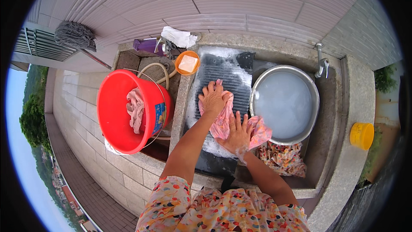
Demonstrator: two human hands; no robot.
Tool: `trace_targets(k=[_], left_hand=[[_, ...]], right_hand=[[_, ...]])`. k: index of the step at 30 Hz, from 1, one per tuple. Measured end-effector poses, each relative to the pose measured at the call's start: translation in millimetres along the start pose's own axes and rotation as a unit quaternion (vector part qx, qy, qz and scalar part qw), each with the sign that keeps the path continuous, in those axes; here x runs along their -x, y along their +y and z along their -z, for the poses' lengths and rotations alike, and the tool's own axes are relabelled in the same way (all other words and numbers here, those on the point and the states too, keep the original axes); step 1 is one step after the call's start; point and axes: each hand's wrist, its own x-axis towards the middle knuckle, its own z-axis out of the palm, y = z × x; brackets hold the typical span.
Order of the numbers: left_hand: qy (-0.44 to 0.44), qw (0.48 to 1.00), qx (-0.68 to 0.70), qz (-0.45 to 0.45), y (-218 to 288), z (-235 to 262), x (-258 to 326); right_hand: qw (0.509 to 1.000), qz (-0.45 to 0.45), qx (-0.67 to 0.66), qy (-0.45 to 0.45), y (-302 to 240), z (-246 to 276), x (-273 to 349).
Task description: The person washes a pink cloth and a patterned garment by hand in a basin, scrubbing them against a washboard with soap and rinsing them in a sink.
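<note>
A wet pink patterned cloth (222,119) lies bunched on the dark ridged washboard (224,71), which has white suds on it. My left hand (213,99) presses the cloth's upper part with bent fingers, and a bit of cloth pokes out above them. Lower and to the right, my right hand (237,136) lies flat on the cloth with its fingers stretched out and apart. Suds cling to my right wrist. One end of the cloth reaches the rim of a round metal basin (316,99) of cloudy water.
A red bucket (112,116) holding a pale pink cloth (136,109) stands at left. An orange bowl (177,66) with a white soap bar (188,63) sits beside the washboard. A multicoloured cloth (283,159) lies below the basin. A tap (322,64) and yellow cup (361,135) are at right.
</note>
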Motion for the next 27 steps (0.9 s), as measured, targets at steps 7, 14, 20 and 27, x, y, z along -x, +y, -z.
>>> trace_targets(k=[7, 14, 20, 27], left_hand=[[-0.139, 0.960, 0.110, -0.217, 10, 74, 91], [-0.042, 0.999, 0.008, -0.023, -8, -17, -24], [-0.164, 0.960, 0.171, -0.149, 3, 53, 73], [-0.052, 0.987, 0.045, -0.147, 4, 4, 20]], right_hand=[[0.991, 0.029, 0.128, -0.015, 9, -13, -3], [1.000, 0.007, 0.000, -0.012, 0, 1, -3], [0.998, 0.013, 0.052, -0.024, 7, -10, -3], [0.999, 0.006, 0.011, -0.048, 3, -3, -4]])
